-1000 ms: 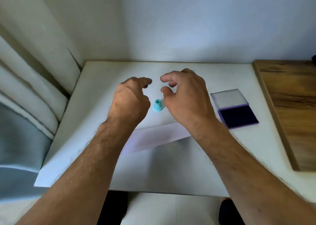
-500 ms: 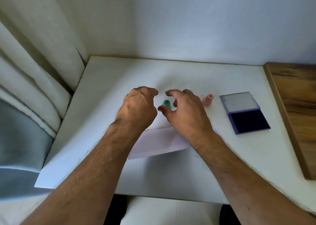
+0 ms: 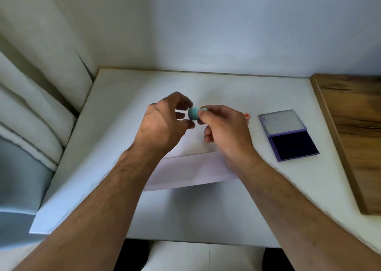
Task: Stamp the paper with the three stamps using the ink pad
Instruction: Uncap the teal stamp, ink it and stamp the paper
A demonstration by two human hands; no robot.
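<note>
1. Above the bench [image 3: 115, 126], mid-frame: teal stamp [image 3: 193, 113] is held in the air between both hands, over the far part of the white paper [image 3: 191, 169].
2. Stamp's long axis lies roughly sideways, left-right. Wider round end points toward the left hand [image 3: 165, 124]; narrower end is buried in the right hand [image 3: 224, 130].
3. Right hand: thumb and forefinger pinch the stamp, other fingers curled loosely below. This looks like the carrying hand.
4. Left hand: fingers curled around the stamp's wide end, fingertips at or just touching it. Can't tell whether it is gripping a cap or only steadying; contact is partly hidden.
5. Ink pad [image 3: 290, 141] lies open on the bench to the right of the right hand, well apart, lid folded back, dark pad face up. Right hand is clearly the nearer one.
6. Key relation, my read: stamp must go rightward and down to the pad, and it needs turning from sideways to upright, face down, before it lands.
7. Pink stamp [image 3: 247, 116] stands on the bench just behind the right hand, mostly hidden, between hand and pad. Third stamp not visible.
8. Both forearms come in from the near edge, wrists raised off the bench. Paper shows no prints where it's visible.
</note>
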